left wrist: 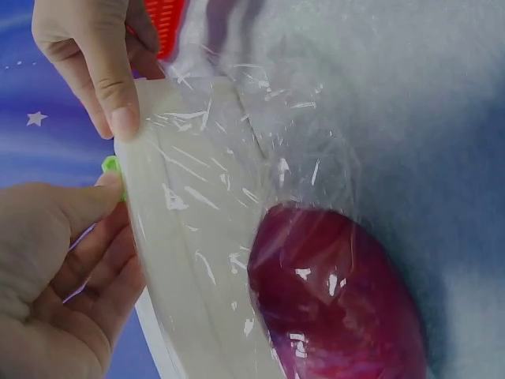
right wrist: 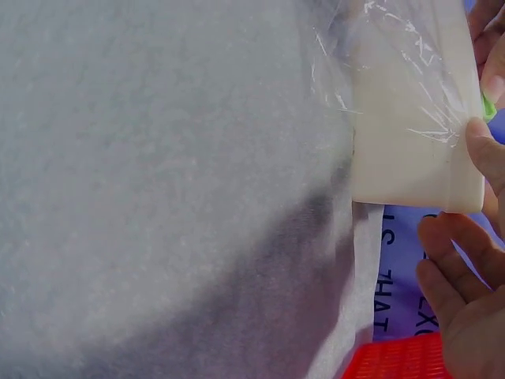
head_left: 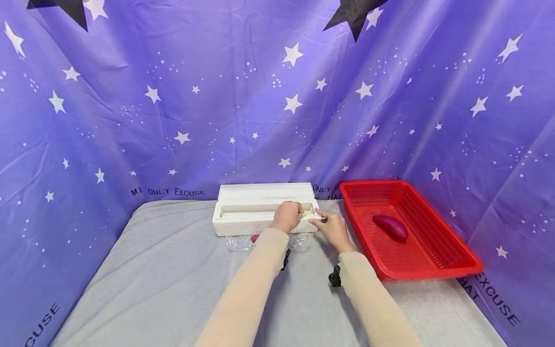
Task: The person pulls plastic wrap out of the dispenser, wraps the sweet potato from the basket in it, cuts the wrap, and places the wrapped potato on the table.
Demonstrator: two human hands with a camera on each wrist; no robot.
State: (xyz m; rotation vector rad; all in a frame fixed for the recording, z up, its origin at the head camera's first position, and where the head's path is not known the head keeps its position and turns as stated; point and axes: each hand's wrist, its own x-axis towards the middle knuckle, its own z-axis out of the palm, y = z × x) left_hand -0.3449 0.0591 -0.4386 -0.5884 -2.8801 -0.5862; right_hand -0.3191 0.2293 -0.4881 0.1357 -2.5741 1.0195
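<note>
A long white cling film dispenser box [head_left: 243, 227] lies at the table's back edge, its lid [head_left: 264, 193] raised. My left hand [head_left: 287, 217] pinches a small green slide cutter [left wrist: 111, 165] at the box's front edge, near the right end. My right hand [head_left: 334, 230] grips the right end of the box, thumb on its front. Clear cling film [left wrist: 316, 150] hangs down over the front and spreads on the table. Under or in the film lies a purple sweet potato [left wrist: 339, 292], mostly hidden behind my left forearm in the head view.
A red plastic basket [head_left: 433, 270] stands at the right, beside my right hand, with another purple sweet potato [head_left: 391, 228] inside. Grey cloth [head_left: 165, 279] covers the table. A purple star-printed curtain [head_left: 234, 106] closes off the back and sides.
</note>
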